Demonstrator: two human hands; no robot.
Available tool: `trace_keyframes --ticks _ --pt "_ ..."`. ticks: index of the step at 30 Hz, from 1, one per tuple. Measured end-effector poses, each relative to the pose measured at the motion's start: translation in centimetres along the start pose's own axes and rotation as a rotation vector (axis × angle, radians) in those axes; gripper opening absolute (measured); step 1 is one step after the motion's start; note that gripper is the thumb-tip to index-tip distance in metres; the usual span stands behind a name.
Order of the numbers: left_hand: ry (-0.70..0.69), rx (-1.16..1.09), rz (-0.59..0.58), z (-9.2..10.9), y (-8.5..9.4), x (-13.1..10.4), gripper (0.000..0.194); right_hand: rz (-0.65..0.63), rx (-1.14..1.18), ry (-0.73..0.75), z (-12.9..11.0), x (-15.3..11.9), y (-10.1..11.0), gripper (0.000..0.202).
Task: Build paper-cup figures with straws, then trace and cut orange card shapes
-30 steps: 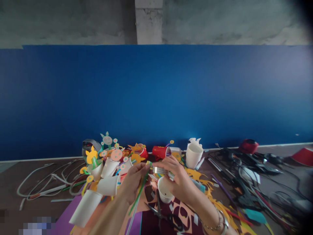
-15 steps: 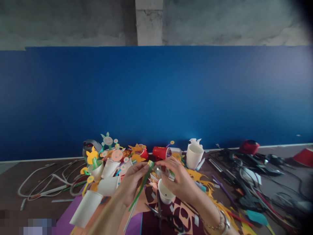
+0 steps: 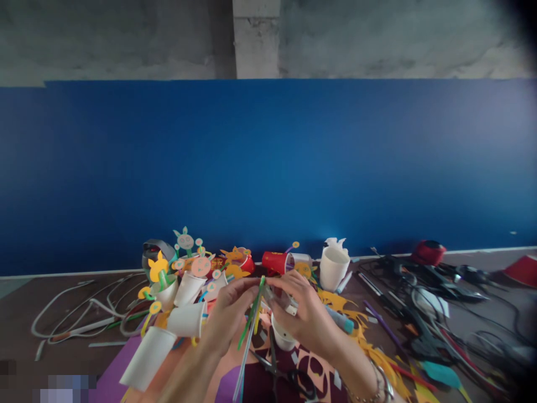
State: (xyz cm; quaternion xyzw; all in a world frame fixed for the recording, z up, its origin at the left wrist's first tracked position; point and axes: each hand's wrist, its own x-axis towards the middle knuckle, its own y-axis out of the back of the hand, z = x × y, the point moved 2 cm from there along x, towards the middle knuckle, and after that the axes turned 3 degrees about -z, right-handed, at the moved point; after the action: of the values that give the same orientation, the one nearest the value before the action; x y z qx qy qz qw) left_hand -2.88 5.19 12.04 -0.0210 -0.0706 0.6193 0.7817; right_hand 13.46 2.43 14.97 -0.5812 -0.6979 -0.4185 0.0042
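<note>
My left hand [image 3: 230, 310] pinches a bundle of thin strips [image 3: 253, 314], green, whitish and yellow, near its upper end. The strips slant downward below the fingertips. My right hand [image 3: 304, 310], wearing a bracelet, meets the left fingertips at the top of the bundle. Its curled fingers close around a small clear object [image 3: 269, 295], largely hidden, whose kind I cannot make out. Beneath the right hand stands a white paper cup [image 3: 284, 340], partly covered. Black-handled scissors [image 3: 273, 366] lie with blades spread on the coloured paper just in front.
White cups [image 3: 149, 358] with paper animal and flower cutouts [image 3: 158, 268] crowd the left. Red cups [image 3: 274, 262] and a standing white cup [image 3: 334, 268] are at the back. Yellow paper scraps [image 3: 369, 344], a glue gun [image 3: 428, 341] and cables [image 3: 490, 341] lie right.
Both hands have come closer together at the strips. The bundle has turned steeper, and its whitish and yellow strips now show apart from the green. The right hand covers more of the cup.
</note>
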Motion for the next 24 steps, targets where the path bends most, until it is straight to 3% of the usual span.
trace_keyframes --ticks 5,13,20,24 --pt "-0.103 0.245 0.049 0.2 -0.4 -0.2 0.022 -0.005 -0.027 -0.036 -0.2 -0.3 -0.2 0.046" --pt "-0.404 0.608 0.11 1.1 -0.5 -1.4 0.015 -0.05 -0.142 0.072 -1.5 -0.8 0.2 0.042" --pt "-0.415 0.631 0.129 0.9 -0.8 -1.5 0.015 -0.082 -0.217 0.065 -2.2 -0.9 0.3 0.046" --pt "-0.308 0.558 0.129 1.1 -0.6 -1.3 0.016 -0.056 -0.243 0.023 -1.5 -0.7 0.3 0.046"
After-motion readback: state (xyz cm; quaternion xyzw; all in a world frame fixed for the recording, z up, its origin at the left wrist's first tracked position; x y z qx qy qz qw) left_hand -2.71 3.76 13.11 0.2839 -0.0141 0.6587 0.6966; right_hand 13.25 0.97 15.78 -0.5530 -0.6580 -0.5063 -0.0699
